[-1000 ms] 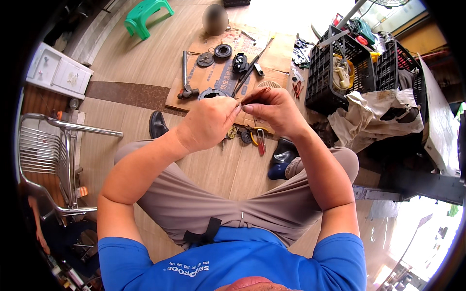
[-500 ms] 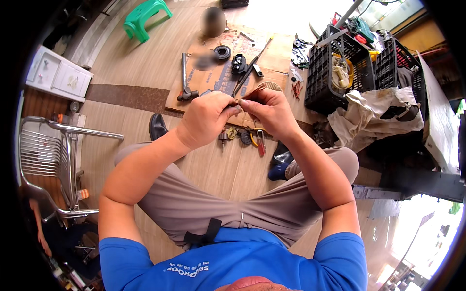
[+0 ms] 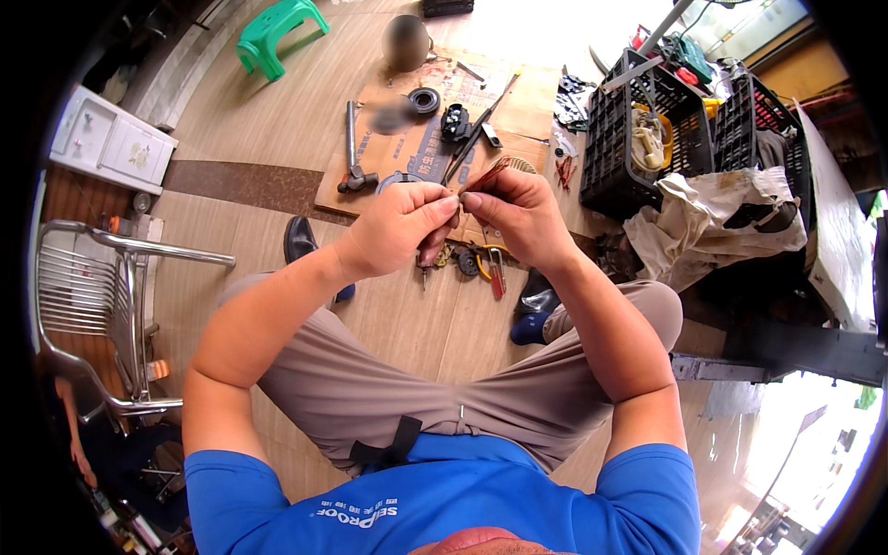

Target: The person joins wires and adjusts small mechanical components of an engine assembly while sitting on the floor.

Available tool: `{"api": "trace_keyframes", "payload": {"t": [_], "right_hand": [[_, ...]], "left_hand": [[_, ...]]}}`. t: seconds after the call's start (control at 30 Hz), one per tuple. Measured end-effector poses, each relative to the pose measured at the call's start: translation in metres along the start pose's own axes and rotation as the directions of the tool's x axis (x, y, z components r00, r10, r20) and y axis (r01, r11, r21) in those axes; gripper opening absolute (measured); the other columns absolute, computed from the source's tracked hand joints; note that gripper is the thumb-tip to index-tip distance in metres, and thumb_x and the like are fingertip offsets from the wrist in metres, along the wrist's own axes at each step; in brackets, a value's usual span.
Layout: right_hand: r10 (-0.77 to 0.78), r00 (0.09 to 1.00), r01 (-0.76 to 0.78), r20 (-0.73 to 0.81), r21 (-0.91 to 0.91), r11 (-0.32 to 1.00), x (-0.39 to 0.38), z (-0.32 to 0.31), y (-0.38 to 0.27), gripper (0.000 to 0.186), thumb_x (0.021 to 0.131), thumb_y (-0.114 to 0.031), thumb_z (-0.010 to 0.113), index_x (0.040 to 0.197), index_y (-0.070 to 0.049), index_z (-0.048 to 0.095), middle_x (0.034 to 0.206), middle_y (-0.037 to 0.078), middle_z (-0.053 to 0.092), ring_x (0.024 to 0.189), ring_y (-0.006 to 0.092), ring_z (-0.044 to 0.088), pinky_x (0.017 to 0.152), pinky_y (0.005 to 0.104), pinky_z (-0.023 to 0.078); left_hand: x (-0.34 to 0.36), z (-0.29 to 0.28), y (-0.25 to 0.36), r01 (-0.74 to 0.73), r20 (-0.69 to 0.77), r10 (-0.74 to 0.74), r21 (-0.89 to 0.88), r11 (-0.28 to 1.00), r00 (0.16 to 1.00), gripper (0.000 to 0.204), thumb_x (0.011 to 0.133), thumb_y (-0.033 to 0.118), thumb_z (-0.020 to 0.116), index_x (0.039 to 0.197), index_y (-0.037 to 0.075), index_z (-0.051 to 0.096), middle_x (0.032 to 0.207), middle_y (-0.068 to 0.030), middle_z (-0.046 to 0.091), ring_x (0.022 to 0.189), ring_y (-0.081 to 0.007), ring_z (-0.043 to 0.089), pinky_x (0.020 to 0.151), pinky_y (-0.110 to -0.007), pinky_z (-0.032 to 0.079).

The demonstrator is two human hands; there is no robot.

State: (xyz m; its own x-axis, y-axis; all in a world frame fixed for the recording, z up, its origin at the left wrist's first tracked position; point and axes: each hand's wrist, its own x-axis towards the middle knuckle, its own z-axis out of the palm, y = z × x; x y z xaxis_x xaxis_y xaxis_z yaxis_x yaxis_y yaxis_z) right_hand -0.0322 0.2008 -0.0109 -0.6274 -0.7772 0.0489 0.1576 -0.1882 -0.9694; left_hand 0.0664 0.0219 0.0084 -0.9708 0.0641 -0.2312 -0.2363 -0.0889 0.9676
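My left hand (image 3: 396, 229) and my right hand (image 3: 520, 220) meet above the cardboard's near edge, thumbs and fingertips pinched together. Between the fingertips is something too small to make out. A thin reddish-brown bundle that looks like wires (image 3: 498, 170) sticks up from the fingers of my right hand. Just below the hands, on the floor, lie yellow-handled pliers (image 3: 483, 266), a red-handled tool (image 3: 499, 282) and several small metal parts partly hidden by my fingers. A hammer (image 3: 353, 171) rests on the cardboard (image 3: 388, 157) beyond my left hand.
On the cardboard are a dark ring-shaped part (image 3: 424, 100), a black part (image 3: 455, 122) and long thin rods (image 3: 481, 129). Black crates (image 3: 606, 166) and a pale cloth (image 3: 712, 222) stand right. A metal chair (image 3: 88, 296) is left; a green stool (image 3: 277, 32) is farther off.
My left hand has turned and shifted slightly, its thumb now higher and its lower fingers showing beneath. My right hand has moved only a little and keeps the reddish-brown bundle.
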Motion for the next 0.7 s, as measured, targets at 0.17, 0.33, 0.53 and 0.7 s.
{"api": "trace_keyframes", "payload": {"t": [0.17,0.33,0.53,0.7], "right_hand": [[-0.022,0.999,0.019,-0.044,-0.067,0.998,0.003,0.003,0.005,0.012,0.092,-0.005,0.065,0.102,0.000,0.069,0.080,-0.005,0.062,0.067,0.0014,0.048,0.058,0.0190,0.039],[0.103,0.987,-0.110,-0.124,-0.051,0.993,0.003,0.005,0.009,0.014,0.091,-0.007,0.067,0.102,0.001,0.069,0.081,-0.002,0.064,0.066,0.0022,0.050,0.057,0.0189,0.041],[0.146,0.989,-0.146,-0.005,-0.015,0.989,0.005,-0.004,0.002,0.014,0.092,-0.006,0.067,0.103,0.002,0.068,0.084,0.000,0.066,0.071,0.0041,0.054,0.062,0.0203,0.046],[0.015,1.000,-0.014,0.001,-0.097,0.995,0.000,-0.002,-0.004,0.011,0.091,-0.003,0.066,0.101,0.002,0.068,0.087,0.001,0.067,0.079,0.0057,0.058,0.072,0.0221,0.049]], "left_hand": [[0.003,0.004,0.006,-0.006,-0.073,0.027,0.281,0.960,0.997,0.017,0.097,0.014,0.059,0.089,-0.001,0.060,0.068,-0.0052,0.057,0.059,-0.0164,0.058,0.057,-0.031,0.047],[0.002,0.000,-0.002,-0.360,0.066,0.574,0.834,0.417,0.816,0.008,0.089,0.004,0.062,0.094,-0.003,0.062,0.081,-0.0164,0.063,0.073,-0.0322,0.062,0.066,-0.037,0.049],[0.001,0.001,-0.005,-0.366,0.093,0.589,0.857,0.363,0.802,0.012,0.090,0.011,0.061,0.084,0.001,0.058,0.080,-0.0183,0.061,0.076,-0.0371,0.060,0.066,-0.043,0.047],[-0.003,0.003,0.007,-0.399,0.083,0.542,0.770,0.498,0.836,0.015,0.092,0.012,0.060,0.085,-0.001,0.057,0.075,-0.0176,0.061,0.071,-0.0350,0.060,0.063,-0.041,0.048]]}}
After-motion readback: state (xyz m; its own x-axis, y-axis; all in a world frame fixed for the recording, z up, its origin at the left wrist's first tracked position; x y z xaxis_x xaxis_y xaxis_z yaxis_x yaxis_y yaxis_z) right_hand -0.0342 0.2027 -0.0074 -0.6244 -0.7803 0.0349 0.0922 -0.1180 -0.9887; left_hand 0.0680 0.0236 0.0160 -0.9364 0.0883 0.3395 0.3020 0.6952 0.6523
